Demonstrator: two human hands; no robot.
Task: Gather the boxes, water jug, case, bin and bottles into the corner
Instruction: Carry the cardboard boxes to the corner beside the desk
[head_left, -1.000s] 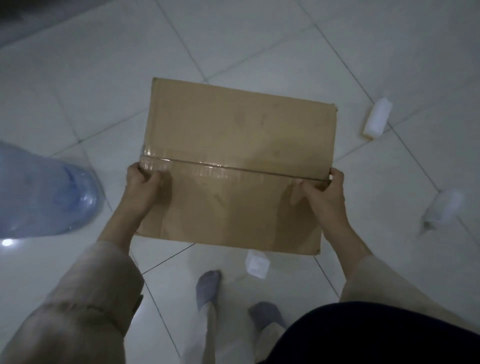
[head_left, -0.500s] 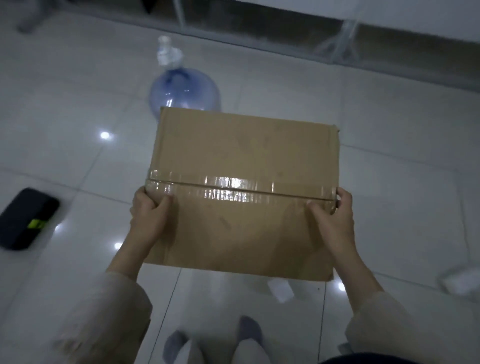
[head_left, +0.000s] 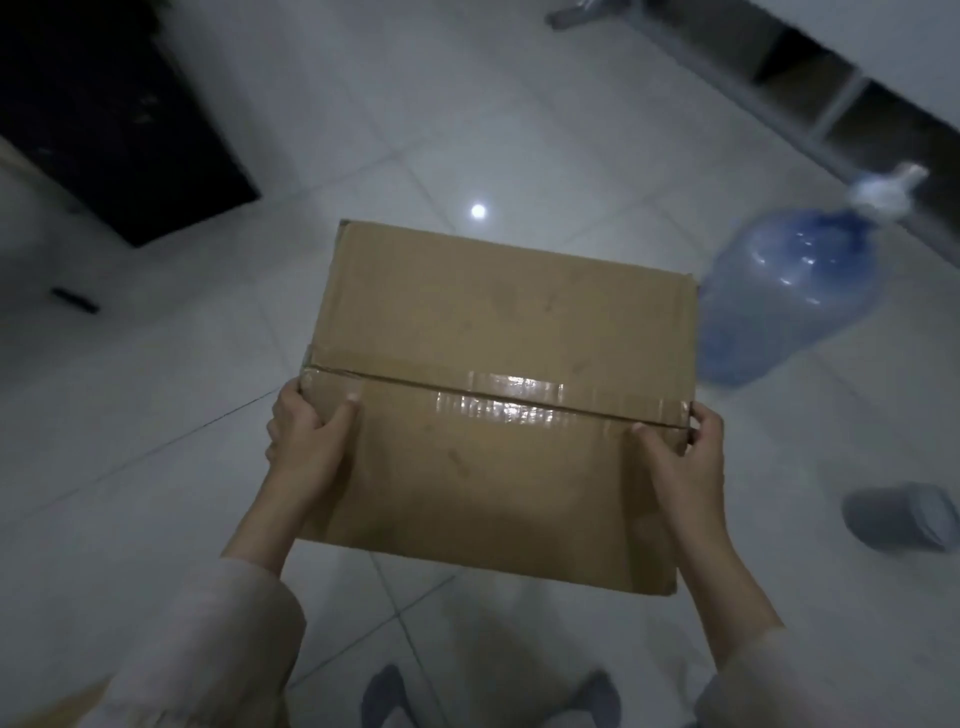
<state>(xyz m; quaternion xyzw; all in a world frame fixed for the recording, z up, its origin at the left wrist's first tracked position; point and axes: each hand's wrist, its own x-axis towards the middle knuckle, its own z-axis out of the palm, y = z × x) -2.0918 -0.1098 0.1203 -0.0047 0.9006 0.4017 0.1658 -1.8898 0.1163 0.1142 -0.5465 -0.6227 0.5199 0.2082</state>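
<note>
A taped brown cardboard box (head_left: 498, 374) is carried flat in front of me above the white tiled floor. My left hand (head_left: 306, 436) grips its left edge with the thumb on top. My right hand (head_left: 685, 452) grips the right edge the same way. A large blue water jug (head_left: 784, 291) lies on its side on the floor to the right, neck pointing up-right. A grey bin (head_left: 898, 514) lies tipped over at the far right.
A dark cabinet (head_left: 104, 114) fills the upper left. A small dark object (head_left: 75, 300) lies on the floor at left. White shelving (head_left: 810, 88) runs along the upper right. A brown corner of something shows at the bottom left. My socked feet (head_left: 488, 696) stand below the box.
I have turned left while carrying the box: the jug has slid from ahead of me to the right, the dark cabinet has come into view, and the bin now shows at right.
</note>
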